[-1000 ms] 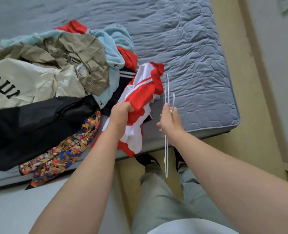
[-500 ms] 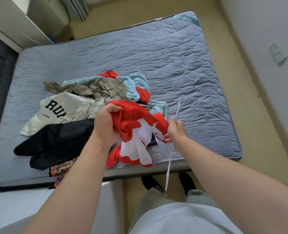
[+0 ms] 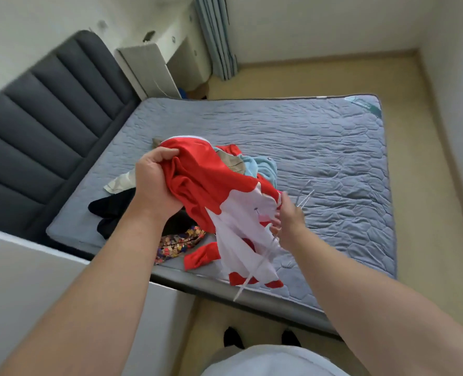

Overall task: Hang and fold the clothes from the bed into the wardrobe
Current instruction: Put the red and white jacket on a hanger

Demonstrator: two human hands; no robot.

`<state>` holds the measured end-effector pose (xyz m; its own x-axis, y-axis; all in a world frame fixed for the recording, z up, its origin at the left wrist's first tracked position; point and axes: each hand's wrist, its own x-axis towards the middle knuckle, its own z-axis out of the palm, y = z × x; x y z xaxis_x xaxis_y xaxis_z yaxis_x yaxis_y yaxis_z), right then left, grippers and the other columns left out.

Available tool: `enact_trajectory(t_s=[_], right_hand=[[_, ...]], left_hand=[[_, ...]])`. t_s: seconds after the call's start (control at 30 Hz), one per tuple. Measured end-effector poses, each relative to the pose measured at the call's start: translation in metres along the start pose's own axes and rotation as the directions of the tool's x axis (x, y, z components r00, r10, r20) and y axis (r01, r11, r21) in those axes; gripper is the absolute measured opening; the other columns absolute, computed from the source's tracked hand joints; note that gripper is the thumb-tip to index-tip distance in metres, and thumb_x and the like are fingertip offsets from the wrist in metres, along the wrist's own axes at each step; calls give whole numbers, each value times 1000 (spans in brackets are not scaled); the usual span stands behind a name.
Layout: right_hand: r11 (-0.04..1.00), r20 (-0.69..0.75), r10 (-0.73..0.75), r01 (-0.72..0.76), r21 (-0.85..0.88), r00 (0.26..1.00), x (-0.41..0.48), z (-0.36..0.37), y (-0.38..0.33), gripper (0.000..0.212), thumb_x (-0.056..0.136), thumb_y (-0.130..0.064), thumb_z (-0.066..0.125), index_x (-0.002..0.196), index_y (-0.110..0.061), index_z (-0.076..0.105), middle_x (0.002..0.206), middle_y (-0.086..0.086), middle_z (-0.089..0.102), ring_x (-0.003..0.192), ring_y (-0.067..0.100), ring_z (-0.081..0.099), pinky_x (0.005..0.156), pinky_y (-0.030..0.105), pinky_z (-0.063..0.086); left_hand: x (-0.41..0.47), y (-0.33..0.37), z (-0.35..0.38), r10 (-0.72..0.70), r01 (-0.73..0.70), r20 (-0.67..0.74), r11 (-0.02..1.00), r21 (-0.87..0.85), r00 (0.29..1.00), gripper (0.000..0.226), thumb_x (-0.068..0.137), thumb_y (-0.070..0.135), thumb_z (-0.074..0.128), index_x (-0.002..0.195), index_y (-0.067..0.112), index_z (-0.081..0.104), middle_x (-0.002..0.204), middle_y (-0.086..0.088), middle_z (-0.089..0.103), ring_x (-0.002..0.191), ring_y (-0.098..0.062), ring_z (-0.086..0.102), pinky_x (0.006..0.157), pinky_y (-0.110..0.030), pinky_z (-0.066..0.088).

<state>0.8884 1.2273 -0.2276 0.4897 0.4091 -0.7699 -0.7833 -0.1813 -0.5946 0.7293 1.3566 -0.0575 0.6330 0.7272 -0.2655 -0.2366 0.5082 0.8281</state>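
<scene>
the red-and-white fabric garment [image 3: 203, 185] is gripped by the left hand [image 3: 154, 183], the thin white wire hanger [image 3: 254, 270] by the right hand [image 3: 287, 221]. the collar should be found first.

1. No text, number or brand is showing clearly enough to read.
2. A teal label [image 3: 365, 105] is sitting on the far right corner of the mattress [image 3: 333, 158] — its print is blurring past reading.
3. A small dark mark [image 3: 257, 210] is showing on the white part of the red-and-white garment [image 3: 198, 183] — too small to tell.
</scene>
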Motion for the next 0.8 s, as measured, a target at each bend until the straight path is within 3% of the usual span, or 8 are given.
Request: enact_trajectory(t_s=[0.2,0.33,0.4,0.5,0.6,0.73,0.8], right_hand=[[993,273,-65,89,-76,960,-15,11,-28,32,95,-54,58,103,-24,64,97,5,69,79,19,58,65,32,37],[949,293,-20,111,-296,956,-27,24,-18,14,89,-33,65,97,-22,64,90,5,66,77,19,58,58,28,36],[924,307,-25,139,-355,951,-31,29,-9,17,80,-23,65,95,-17,64,89,2,65,81,18,58,59,27,39],[881,369,-78,237,-410,926,-43,31,7,31,57,-7,60,87,-8,54,71,7,56,60,19,53,50,23,40],[833,440,-101,317,-453,893,-58,35,27,34,60,3,58,88,-12,45,82,10,52,58,16,54,46,23,38],[767,549,-73,398,-503,833,-81,42,58,55,54,-16,75,105,-8,54,80,7,57,62,20,54,43,22,39],[752,527,-137,435,-496,839,-86,42,70,48,62,-20,84,102,-8,62,80,6,63,68,23,57,51,27,43]], left_hand=[[-32,11,3,45,-46,-28,998,-50,999,24,70,18,52,74,9,74,86,-9,70,79,-27,69,80,-40,59],[-53,16,9,70,-73,-41,994,-78,997,25,68,18,50,80,7,68,86,-11,67,77,-28,67,81,-39,58],[-64,20,10,80,-84,-60,994,-67,995,25,66,18,49,88,9,58,91,-10,61,81,-27,62,88,-39,51],[-85,27,10,95,-97,-68,995,-28,993,24,65,19,49,87,11,54,85,-7,60,76,-24,61,82,-33,53],[-110,29,9,115,-117,-65,993,-35,991,23,65,18,48,86,11,53,78,-5,61,73,-23,60,78,-31,54],[-147,29,8,168,-172,-89,985,-35,982,17,66,18,49,78,10,57,72,-7,64,70,-24,61,76,-33,57],[-164,30,-1,197,-200,-94,979,-25,976,16,65,19,51,69,9,63,70,-8,65,69,-25,62,73,-34,59]])
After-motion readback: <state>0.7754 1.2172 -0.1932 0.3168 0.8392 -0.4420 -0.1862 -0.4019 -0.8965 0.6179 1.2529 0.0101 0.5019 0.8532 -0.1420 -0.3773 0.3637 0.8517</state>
